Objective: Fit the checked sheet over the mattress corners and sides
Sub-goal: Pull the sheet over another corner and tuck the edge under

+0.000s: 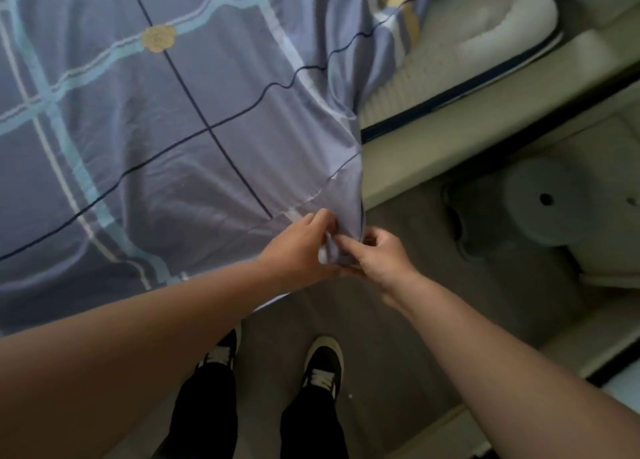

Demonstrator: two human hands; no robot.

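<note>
Left hand (300,247): fingers pinched on the bunched corner of the checked sheet (145,119), just below the mattress edge.
Right hand (379,256): closed on the same bunch from the other side; thumb and forefinger nip the hem, nearly touching the left.
Sheet position: spread over most of the mattress top; near corner gathered into a hanging point between both hands; far right part rumpled, not pulled down.
Mattress (467,53): white quilted top and dark-piped side bare at upper right, so that corner looks undone.
Handling: thin, soft, light cloth; drapes and creases freely, likely slides on the ticking. Best held at the corner seam or hem, then drawn down and under.
Hard to see: the hem inside the fists; whether it is elastic, cannot tell. Mattress corner beneath the bunch is covered.
Surroundings: dark shoes (323,363) on grey floor (398,320); round pale object (550,202) at right, blurred, possibly a stool.
</note>
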